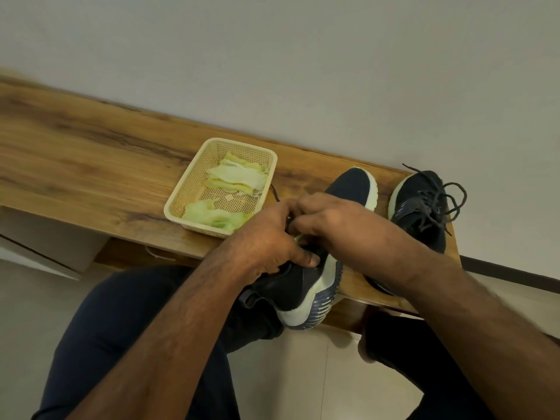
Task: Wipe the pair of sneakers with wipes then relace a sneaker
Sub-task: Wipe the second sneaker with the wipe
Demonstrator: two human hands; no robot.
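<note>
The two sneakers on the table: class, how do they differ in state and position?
The near sneaker is held by both hands, the left hand and right hand, and overhangs the table edge; the far sneaker stands untouched, fully on the table. The far sneaker's laces show, loose; the near sneaker's are mostly hidden. Both are dark with pale soles.

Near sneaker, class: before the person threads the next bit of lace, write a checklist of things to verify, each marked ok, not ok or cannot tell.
1. Near sneaker steadied: ok, the left hand holds it at the collar, heel overhanging the wooden bench.
2. Lace in the right hand: cannot tell, its fingers curl over the tongue area and hide the grip.
3. Which eyelet comes next: cannot tell, both hands cover them.
4. Second sneaker out of the way: ok, it stands apart on the right, laced.
5. Wipes put away: ok, they lie crumpled in the basket.
</note>
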